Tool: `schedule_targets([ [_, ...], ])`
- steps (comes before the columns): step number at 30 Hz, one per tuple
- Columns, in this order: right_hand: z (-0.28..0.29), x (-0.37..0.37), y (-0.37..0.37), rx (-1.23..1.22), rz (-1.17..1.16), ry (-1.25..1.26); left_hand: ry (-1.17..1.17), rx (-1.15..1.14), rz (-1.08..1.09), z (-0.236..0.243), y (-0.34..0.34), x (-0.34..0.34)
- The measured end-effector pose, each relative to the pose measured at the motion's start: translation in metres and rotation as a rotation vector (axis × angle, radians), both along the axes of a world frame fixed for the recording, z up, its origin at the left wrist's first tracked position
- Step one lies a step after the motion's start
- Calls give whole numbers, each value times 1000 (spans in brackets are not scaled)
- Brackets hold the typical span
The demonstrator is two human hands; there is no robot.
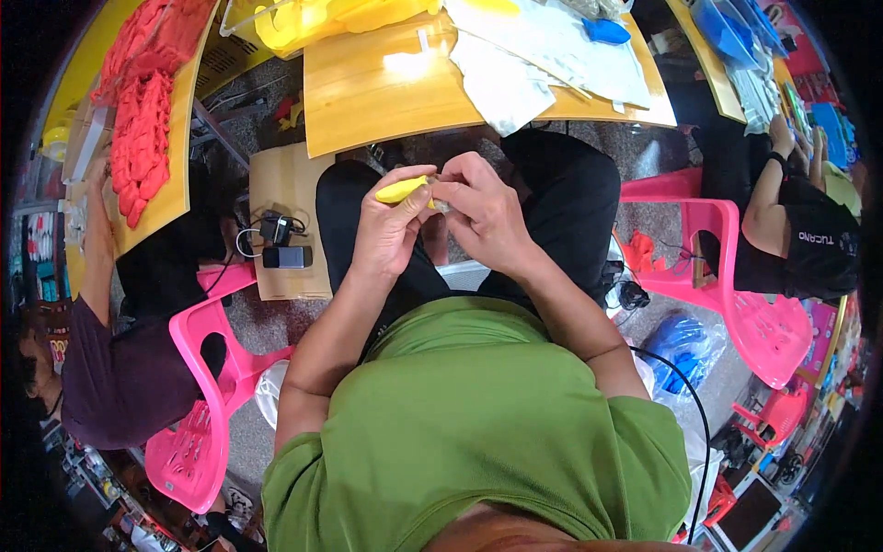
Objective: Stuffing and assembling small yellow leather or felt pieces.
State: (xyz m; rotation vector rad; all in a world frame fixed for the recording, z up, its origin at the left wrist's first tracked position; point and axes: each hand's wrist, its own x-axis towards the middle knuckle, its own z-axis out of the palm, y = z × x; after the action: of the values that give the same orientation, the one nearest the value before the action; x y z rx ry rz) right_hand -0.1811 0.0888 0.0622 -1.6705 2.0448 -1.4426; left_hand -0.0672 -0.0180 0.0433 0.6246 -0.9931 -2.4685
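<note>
Above my lap, my left hand [390, 221] is closed round a small, smooth yellow piece [402, 189] with a rounded end, the thumb pressed along it. My right hand [478, 204] meets it at the piece's right end, thumb and fingers pinched together. A bit of something pale and see-through shows under the right fingertips, too small to name. The fingers hide the right end of the yellow piece, so I cannot tell whether the right hand grips the piece itself.
A wooden table [386, 101] stands ahead, with a yellow tray [241, 20] of yellow pieces, white sheets [501, 87] and a blue piece [607, 30]. Red pieces [143, 138] are heaped at left. People sit on pink chairs [727, 248] either side. Cardboard [292, 184] bears black adapters [276, 230].
</note>
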Motion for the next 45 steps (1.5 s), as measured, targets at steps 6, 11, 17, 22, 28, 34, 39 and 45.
schedule_targets([
  [6,0,2,4,-147,-92,320,169,74,-60,15,-7,3],
  [11,-4,3,5,-270,-79,442,-65,-346,-131,18,-14,9],
  [17,-5,7,5,-281,-37,427,-234,-717,-68,26,-10,14],
  [22,-6,7,4,-353,-60,376,-236,-493,-134,27,-8,9],
  [28,-2,13,5,-312,-27,149,-151,-100,-109,11,-7,12],
  [34,0,-3,20,-114,156,-433,-172,-229,-66,9,-11,16],
  [39,7,-3,2,-178,55,-61,-172,-340,-41,21,-5,12],
  [45,-5,-2,2,-92,71,-117,-239,-677,-93,18,-10,17],
])
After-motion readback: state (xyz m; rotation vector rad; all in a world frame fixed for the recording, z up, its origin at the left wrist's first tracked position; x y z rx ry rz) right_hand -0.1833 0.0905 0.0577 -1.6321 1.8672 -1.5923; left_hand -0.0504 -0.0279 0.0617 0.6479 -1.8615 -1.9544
